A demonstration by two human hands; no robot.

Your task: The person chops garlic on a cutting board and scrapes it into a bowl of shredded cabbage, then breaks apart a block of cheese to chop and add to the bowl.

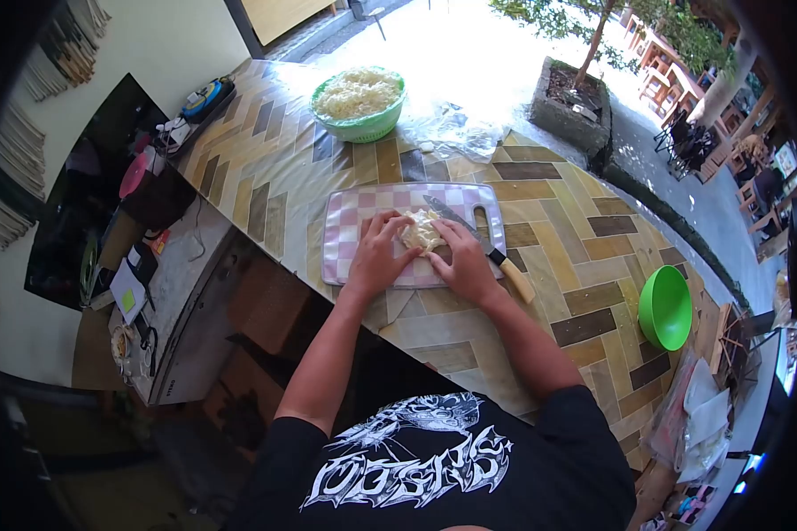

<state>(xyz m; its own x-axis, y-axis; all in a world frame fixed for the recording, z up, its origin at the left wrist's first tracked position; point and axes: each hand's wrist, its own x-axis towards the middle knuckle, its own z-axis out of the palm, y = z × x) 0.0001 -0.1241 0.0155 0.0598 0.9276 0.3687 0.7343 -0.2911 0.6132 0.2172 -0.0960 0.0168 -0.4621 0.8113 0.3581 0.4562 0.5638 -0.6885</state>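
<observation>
A pale, ruffled clump of food [423,232] lies on a pink-and-white checkered cutting board [345,203]. My left hand [383,252] presses against its left side with bent fingers, thumb near the front edge. From the other side, my right hand [463,257] curls round it, the two thumbs almost meeting. Just right of my right hand rests a knife, its blade [447,211] across the board and its wooden handle [516,279] reaching past the board's right edge. Behind the board stands a green basket [363,131] heaped with pale shreds [359,93].
A green bowl [665,308] sits at the table's right side. Clear plastic bags [456,131] lie beside the basket, and more bags [704,420] are at the lower right. A tree planter [571,111] stands beyond the table's far edge; a counter [186,292] is on the left.
</observation>
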